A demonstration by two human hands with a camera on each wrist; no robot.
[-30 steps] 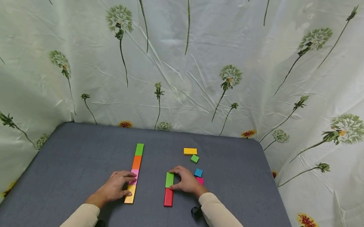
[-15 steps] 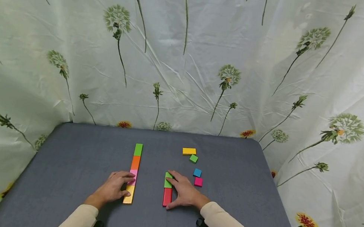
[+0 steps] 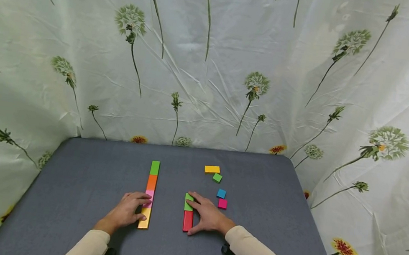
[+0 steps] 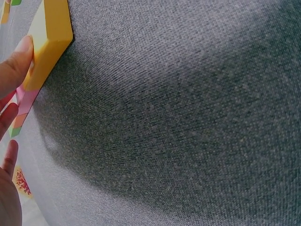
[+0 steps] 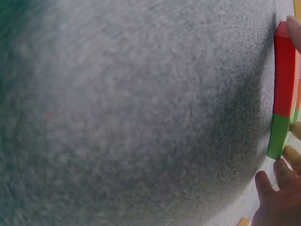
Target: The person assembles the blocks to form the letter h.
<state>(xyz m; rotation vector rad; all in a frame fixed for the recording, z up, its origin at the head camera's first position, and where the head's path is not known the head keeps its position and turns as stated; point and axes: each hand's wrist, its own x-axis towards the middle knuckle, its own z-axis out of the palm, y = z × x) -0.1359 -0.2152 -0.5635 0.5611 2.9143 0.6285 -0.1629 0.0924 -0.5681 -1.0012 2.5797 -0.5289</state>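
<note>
Dandelion-print cloth hangs behind and to both sides of the grey fabric-covered table (image 3: 89, 173) you are working at. Your left hand (image 3: 124, 213) lies flat with relaxed fingers against the near end of the long block row (image 3: 150, 194), touching its yellow block (image 4: 47, 40) and pink one; the row runs green, orange, pink, yellow from far to near. Your right hand (image 3: 209, 216) rests with straight fingers on the short row, fingertips on the green block (image 3: 189, 202), thumb beside the red block (image 3: 188, 221) that butts against it. Neither hand grips anything.

These blocks look like small, rigid painted pieces, probably light and smooth-faced, so they should slide easily on the cloth and drift out of line if nudged. Pinch one by its long side faces.

Loose to the right lie a yellow rectangle (image 3: 212, 169), a small green square (image 3: 217, 177), a blue square (image 3: 221, 194) and a magenta square (image 3: 222, 204). No lettering or brand shows anywhere.
</note>
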